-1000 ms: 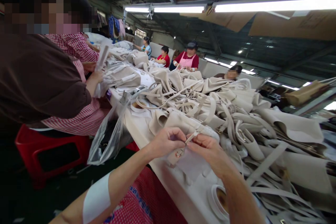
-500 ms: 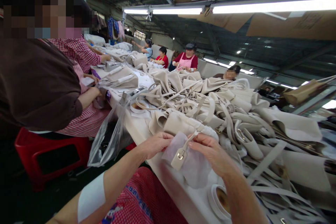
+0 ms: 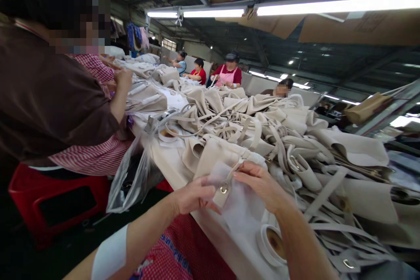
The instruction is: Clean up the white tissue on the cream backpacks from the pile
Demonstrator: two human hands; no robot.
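A beige leather tag [image 3: 222, 194] with a gold metal fitting lies over a thin, translucent white sheet [image 3: 244, 212]. Its narrow strap runs up to my right hand [image 3: 257, 180], where thumb and fingers pinch it. My left hand [image 3: 196, 195] is closed at the left edge of the sheet, thumb beside the tag; some of its fingertips are hidden. Just beyond both hands lies a beige bag piece [image 3: 210, 157], to which the strap seems to lead.
A tape roll [image 3: 271, 245] stands near my right forearm, another roll [image 3: 169, 133] farther up the table edge. Beige bags and straps [image 3: 295, 140] heap the table. A clear plastic bag [image 3: 126, 188] hangs off its side. At left a co-worker [image 3: 59, 96] sits on a red stool [image 3: 24, 201].
My left hand has moved down along the sheet, closer to the tag. My right hand keeps its pinch on the strap. The co-worker at left has raised a hand, and the view has shifted slightly.
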